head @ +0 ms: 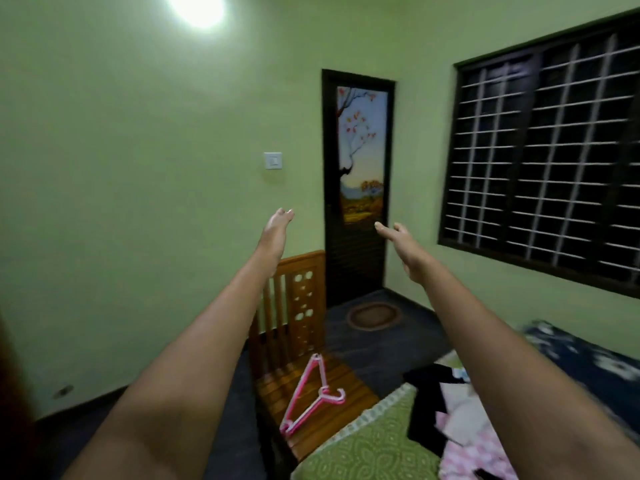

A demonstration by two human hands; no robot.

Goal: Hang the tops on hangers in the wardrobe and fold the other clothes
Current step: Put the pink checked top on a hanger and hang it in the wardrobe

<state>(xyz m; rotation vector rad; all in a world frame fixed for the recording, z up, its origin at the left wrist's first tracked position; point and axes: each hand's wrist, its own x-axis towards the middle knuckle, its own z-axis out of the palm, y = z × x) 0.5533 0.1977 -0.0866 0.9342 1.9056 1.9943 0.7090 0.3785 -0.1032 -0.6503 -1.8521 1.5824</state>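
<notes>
Both bare arms stretch forward into the air, the left hand (275,230) and the right hand (403,245) each empty with fingers straight and relaxed, well apart from everything below. Pink hangers (310,398) lie on the slatted seat of a wooden chair (298,306) beside the bed (367,448), whose green patterned cover carries a heap of clothes (460,424), black, white and pink-checked, at the lower right. Beyond stand a dark door (356,258) with a painted tree panel and a barred window (547,157).
</notes>
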